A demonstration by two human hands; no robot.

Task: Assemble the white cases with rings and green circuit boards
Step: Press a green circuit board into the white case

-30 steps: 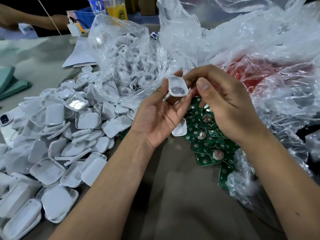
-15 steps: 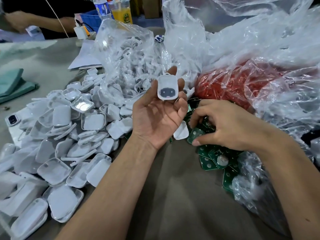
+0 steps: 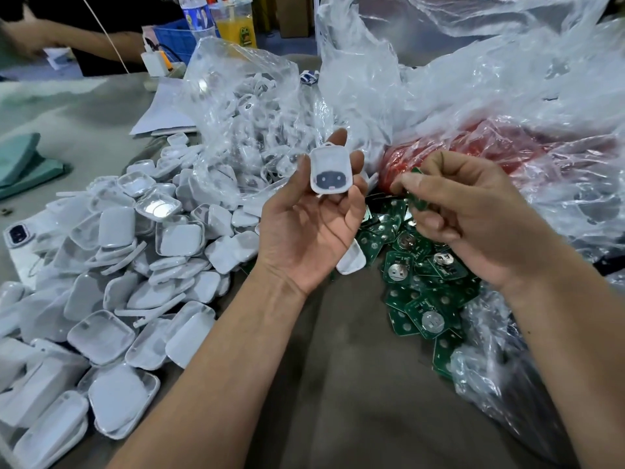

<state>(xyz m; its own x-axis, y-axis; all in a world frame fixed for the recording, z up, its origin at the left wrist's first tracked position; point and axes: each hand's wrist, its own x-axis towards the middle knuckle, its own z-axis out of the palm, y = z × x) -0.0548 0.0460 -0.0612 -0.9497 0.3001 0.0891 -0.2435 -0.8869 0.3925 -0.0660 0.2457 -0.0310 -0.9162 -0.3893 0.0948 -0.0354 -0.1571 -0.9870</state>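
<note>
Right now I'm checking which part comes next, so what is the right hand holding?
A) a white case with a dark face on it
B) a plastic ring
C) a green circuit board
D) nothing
C: the right hand pinches a green circuit board in its fingertips above the pile of boards, while the white case sits in the left hand.

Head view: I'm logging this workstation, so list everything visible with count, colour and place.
white case: one, white with dark window, in left fingers.
circuit board: one, green, pinched by right fingers.
case halves: many, white, heap at left.
boards pile: many, green, under right hand.
rings bag: one, clear, centre back.
red bag: one, right back.
orange drink: one, far edge.
left hand: holds case.
right hand: holds board.
</note>
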